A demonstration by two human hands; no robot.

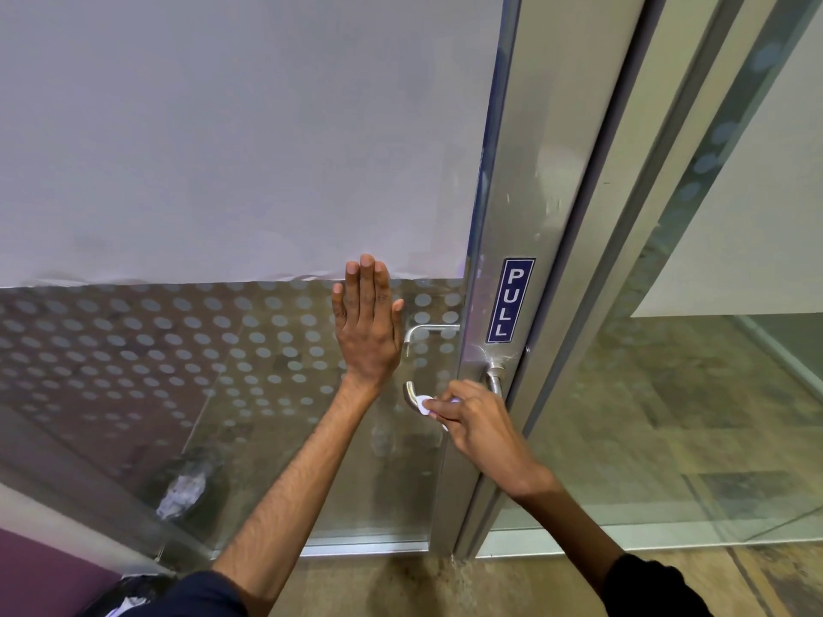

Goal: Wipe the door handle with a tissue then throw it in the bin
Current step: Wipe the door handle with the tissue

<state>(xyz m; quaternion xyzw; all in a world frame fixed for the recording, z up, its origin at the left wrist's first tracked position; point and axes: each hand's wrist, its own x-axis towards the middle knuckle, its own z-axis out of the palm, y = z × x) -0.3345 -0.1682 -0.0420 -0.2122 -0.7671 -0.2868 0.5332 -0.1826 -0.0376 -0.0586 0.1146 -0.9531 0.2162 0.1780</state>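
Right hand (474, 420) pinches a small white tissue (425, 403) against the door handle (412, 394) near its free end; left hand (367, 325) lies flat and empty on the glass door (267, 349) — the thin wad could slip from that light pinch, or tear on the lever tip

Bare forearms (289, 474) (dark short sleeves (645, 585))

Left hand (368, 325) flat, fingers (368, 278) extended upward, arm outstretched. Right hand (478, 423) lower, fingers curled in a pinch, wrist bent.
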